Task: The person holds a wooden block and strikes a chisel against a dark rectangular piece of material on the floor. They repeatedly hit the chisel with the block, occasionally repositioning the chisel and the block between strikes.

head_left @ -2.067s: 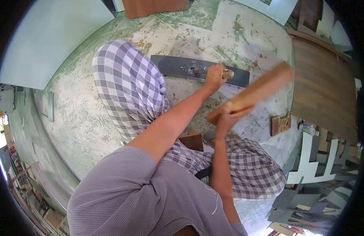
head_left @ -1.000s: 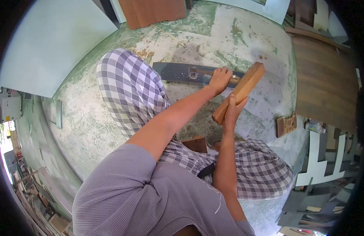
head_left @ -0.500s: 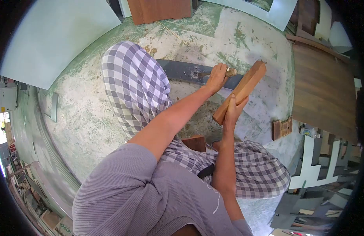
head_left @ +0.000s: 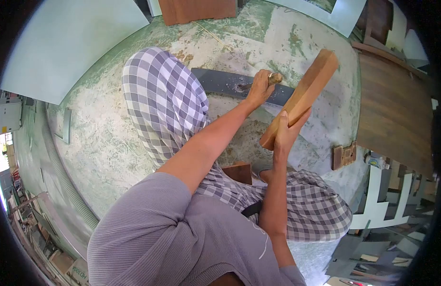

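Observation:
My left hand (head_left: 261,89) is closed round a chisel (head_left: 275,78), whose worn handle end sticks out past my fingers. Its blade side points left, at a rough cut with pale chips on a dark grey board (head_left: 213,81) lying on the floor. How deep the tip sits cannot be made out. My right hand (head_left: 290,131) grips the lower end of a thick brown wooden block (head_left: 306,90). The block slants up to the right, apart from the chisel handle, and its upper end is raised beyond the board.
My knees in checked trousers (head_left: 163,90) flank the board. A small wooden block (head_left: 237,172) lies between my legs, another wooden piece (head_left: 343,156) at right. A brown panel (head_left: 394,105) and stacked offcuts (head_left: 389,200) stand at right, a ribbed hose (head_left: 63,171) at left.
The wooden block in my right hand has risen up and to the right, away from the chisel. My left hand has shifted slightly, and the chisel handle now looks tipped more toward the camera.

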